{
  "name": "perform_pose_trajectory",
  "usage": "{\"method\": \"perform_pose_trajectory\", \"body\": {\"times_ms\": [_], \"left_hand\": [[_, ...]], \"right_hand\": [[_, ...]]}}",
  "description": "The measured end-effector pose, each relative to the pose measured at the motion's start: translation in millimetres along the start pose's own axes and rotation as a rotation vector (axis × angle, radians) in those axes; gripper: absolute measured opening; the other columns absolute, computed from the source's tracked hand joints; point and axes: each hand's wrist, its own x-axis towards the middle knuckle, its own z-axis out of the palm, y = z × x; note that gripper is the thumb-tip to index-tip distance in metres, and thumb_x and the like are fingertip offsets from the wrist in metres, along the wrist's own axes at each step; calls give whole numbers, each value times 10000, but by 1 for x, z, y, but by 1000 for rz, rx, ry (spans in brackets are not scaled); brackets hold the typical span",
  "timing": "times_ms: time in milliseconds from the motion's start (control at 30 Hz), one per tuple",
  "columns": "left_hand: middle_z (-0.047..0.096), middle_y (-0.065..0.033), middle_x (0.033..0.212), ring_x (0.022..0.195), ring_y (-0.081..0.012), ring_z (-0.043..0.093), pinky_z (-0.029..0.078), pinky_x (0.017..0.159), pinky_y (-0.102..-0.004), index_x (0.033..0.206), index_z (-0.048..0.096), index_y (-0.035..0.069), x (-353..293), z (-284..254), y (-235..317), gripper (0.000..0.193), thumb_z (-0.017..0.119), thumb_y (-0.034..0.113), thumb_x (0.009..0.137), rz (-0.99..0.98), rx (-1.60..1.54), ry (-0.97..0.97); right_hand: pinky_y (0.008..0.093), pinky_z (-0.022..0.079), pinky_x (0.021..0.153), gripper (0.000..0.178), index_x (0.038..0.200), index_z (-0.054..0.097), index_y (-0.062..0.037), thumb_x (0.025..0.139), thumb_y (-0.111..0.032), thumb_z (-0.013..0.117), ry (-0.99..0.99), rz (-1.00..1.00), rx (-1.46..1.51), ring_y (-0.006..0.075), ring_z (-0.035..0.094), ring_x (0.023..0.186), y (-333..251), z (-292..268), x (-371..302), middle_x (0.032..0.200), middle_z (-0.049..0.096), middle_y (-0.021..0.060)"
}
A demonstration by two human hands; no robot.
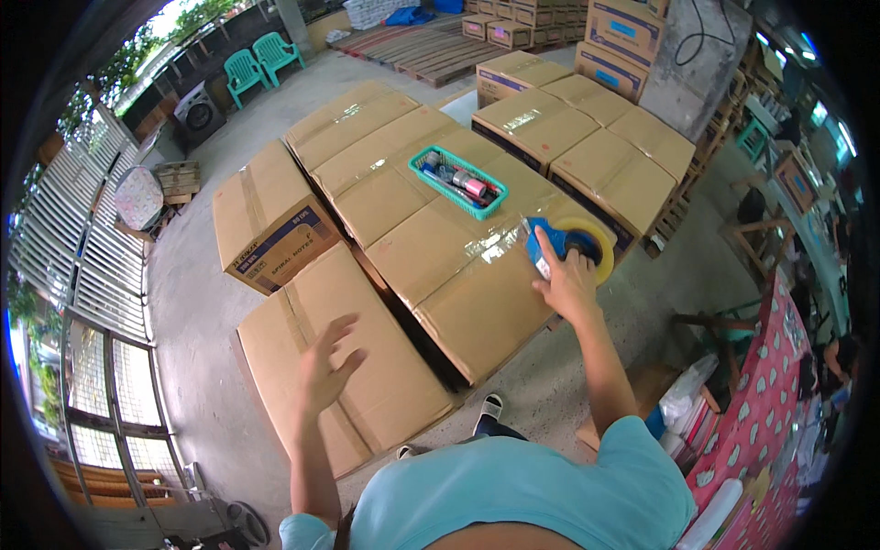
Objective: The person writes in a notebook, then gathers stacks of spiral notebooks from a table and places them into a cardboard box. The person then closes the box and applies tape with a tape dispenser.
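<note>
My right hand [570, 286] grips a blue tape dispenser [541, 240] with a wide yellowish tape roll [603, 255], its index finger stretched along the blue body. The dispenser is at the right end of a large brown carton [472, 298] with shiny tape over its top seam. My left hand [323, 367] is open and holds nothing, fingers apart above the near left carton [291, 316]. A teal plastic basket [447, 191] sits on the cartons beyond the dispenser, with a pinkish-red roll or can and other small items inside.
More closed cartons stand at left [261, 202] and at right [614, 170], with dark gaps between them. Stacked boxes [623, 37] and a wooden pallet [412, 50] are farther back. Two green chairs [261, 69] stand far left. A pink patterned cloth [747, 394] hangs at right.
</note>
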Motion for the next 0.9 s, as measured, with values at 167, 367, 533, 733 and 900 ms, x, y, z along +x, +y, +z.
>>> {"method": "perform_pose_trajectory", "body": {"times_ms": [167, 367, 533, 733, 900], "left_hand": [[537, -163, 1237, 1109, -308, 556, 474, 872, -368, 1251, 488, 35, 120, 87, -14, 498, 700, 171, 821, 44, -83, 127], [541, -199, 1198, 1119, -355, 519, 418, 961, -413, 1200, 525, 33, 112, 18, -99, 451, 698, 198, 817, 137, 546, 794], [422, -248, 1361, 1261, -396, 408, 359, 1028, -461, 1329, 453, 51, -143, -55, -236, 593, 491, 477, 918, -876, 476, 848], [506, -112, 1329, 1158, -237, 538, 480, 938, -393, 1373, 403, 59, -277, 59, -273, 567, 442, 435, 951, -498, -988, 625], [493, -117, 1341, 1166, -222, 531, 482, 944, -380, 1377, 390, 54, -254, 59, -265, 527, 502, 337, 946, -403, -1136, 563]], "right_hand": [[469, 474, 685, 993, 1477, 168, -323, 697, -213, 773, -108, -128, 93, 410, 594, 834, 12, -4, 18, 904, 540, 226], [458, 465, 740, 907, 1461, 266, -250, 706, -170, 763, -152, -95, 130, 358, 572, 895, 24, -10, 11, 968, 531, 186], [423, 436, 855, 624, 1324, 478, -90, 751, -123, 723, 373, -254, 578, 325, 500, 1033, 12, -26, 18, 1071, 549, 184], [397, 453, 856, 409, 1161, 597, -38, 792, -178, 702, -2, -814, 989, 317, 551, 1003, -184, -11, 89, 1051, 590, 167], [476, 303, 1067, 796, 1362, 424, -80, 828, -669, 480, 61, -811, 413, 364, 481, 1179, -350, 151, 160, 1223, 528, 242]]}}
